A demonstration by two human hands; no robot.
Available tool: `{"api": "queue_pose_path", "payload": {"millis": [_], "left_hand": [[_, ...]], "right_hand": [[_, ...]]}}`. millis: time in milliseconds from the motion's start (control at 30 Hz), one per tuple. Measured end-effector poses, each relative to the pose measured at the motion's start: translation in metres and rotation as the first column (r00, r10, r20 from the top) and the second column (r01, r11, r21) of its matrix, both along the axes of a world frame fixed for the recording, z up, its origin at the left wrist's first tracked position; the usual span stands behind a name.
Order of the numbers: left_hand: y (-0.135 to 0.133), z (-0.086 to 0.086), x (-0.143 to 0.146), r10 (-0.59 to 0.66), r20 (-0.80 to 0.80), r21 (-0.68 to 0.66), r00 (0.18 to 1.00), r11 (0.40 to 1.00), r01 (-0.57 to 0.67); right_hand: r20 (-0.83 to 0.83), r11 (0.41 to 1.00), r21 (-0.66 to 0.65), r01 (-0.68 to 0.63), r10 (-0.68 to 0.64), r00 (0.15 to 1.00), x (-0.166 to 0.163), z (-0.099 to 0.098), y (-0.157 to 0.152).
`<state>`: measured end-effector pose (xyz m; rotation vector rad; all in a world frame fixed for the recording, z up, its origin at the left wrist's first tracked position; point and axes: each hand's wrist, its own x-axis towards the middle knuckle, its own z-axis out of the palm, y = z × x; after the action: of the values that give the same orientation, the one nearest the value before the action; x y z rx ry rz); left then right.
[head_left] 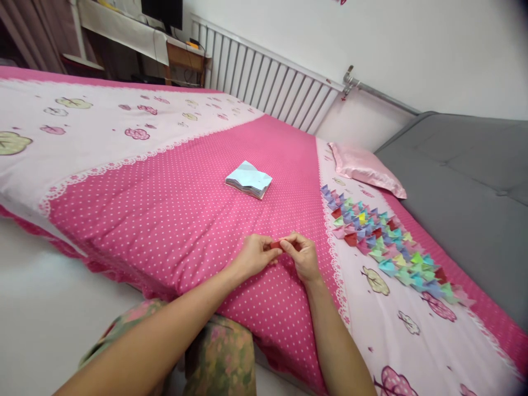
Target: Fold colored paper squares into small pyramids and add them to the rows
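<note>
Just above the bed's near edge, my left hand (258,254) and my right hand (301,254) meet, both pinching a small piece of folded red paper (276,244). Most of the paper is hidden by my fingers, so its exact shape does not show. Beyond my hands lies a stack of pale blue square paper sheets (249,177) on the pink dotted bedspread. Over to the right, several rows of small folded paper pieces (381,234) in many colours stand close together on the white printed strip of the bedspread.
A pink satin pillow (367,168) lies near the grey padded headboard (462,165). White bed rails (268,71) run along the far side. At the back left stands a desk (124,27) with a dark monitor (163,12). The pink bedspread (165,203) reaches down over the near edge.
</note>
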<state>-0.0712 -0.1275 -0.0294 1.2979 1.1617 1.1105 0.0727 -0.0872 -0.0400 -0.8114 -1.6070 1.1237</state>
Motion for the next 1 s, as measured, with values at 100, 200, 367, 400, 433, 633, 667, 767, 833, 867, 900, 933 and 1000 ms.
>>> {"api": "queue_pose_path", "payload": {"millis": [100,200,367,400,433,633,667,767,833,867,900,933,1000], "left_hand": [[0.0,0.0,0.002,-0.019,0.068,-0.036,0.997,0.999,0.022],[-0.001,0.0,0.002,-0.038,0.108,-0.034,0.993,0.999,0.041],[0.0,0.001,0.001,-0.026,0.119,-0.047,0.993,0.998,0.031],[0.001,0.001,0.001,-0.022,0.121,-0.055,0.992,0.998,0.029],[0.001,0.002,0.001,-0.018,0.123,-0.065,0.992,0.998,0.026],[0.003,0.001,0.002,0.008,0.202,-0.096,0.979,0.995,0.012],[0.003,0.001,0.002,0.006,0.224,-0.092,0.975,0.996,0.015],[0.004,0.0,0.0,-0.001,0.186,-0.045,0.982,0.999,0.009],[0.004,-0.001,-0.002,0.021,0.055,0.023,0.998,0.999,-0.022],[0.004,-0.002,-0.004,0.051,-0.018,0.068,0.999,0.996,-0.05],[0.004,-0.002,-0.005,0.094,-0.079,0.116,0.992,0.99,-0.085],[0.004,-0.002,-0.007,0.144,-0.121,0.164,0.982,0.979,-0.123],[0.005,-0.002,-0.009,0.233,-0.159,0.239,0.959,0.952,-0.192]], "right_hand": [[-0.032,0.999,-0.034,-0.026,0.025,0.999,0.0,0.001,0.0],[-0.032,0.999,-0.045,-0.006,0.004,0.999,0.0,0.001,-0.001],[-0.023,0.997,-0.072,-0.008,0.006,1.0,0.0,0.001,0.0],[-0.026,0.996,-0.091,-0.01,0.008,1.0,0.0,0.0,0.0],[-0.027,0.994,-0.112,-0.009,0.005,1.0,0.0,0.0,0.0],[-0.04,0.976,-0.218,-0.002,-0.007,0.999,-0.002,-0.002,0.001],[-0.048,0.976,-0.22,-0.01,0.0,0.999,-0.002,-0.002,0.001],[-0.062,0.98,-0.196,-0.011,-0.001,0.998,-0.002,-0.002,0.002],[-0.047,0.989,-0.144,0.012,-0.019,0.999,-0.001,-0.003,0.003],[-0.033,0.993,-0.114,0.024,-0.028,0.999,-0.001,-0.003,0.004],[-0.02,0.996,-0.088,0.035,-0.037,0.999,-0.001,-0.004,0.004],[-0.008,0.997,-0.067,0.041,-0.041,0.999,-0.001,-0.004,0.005],[0.008,0.998,-0.039,0.041,-0.041,0.999,-0.001,-0.004,0.005]]}}
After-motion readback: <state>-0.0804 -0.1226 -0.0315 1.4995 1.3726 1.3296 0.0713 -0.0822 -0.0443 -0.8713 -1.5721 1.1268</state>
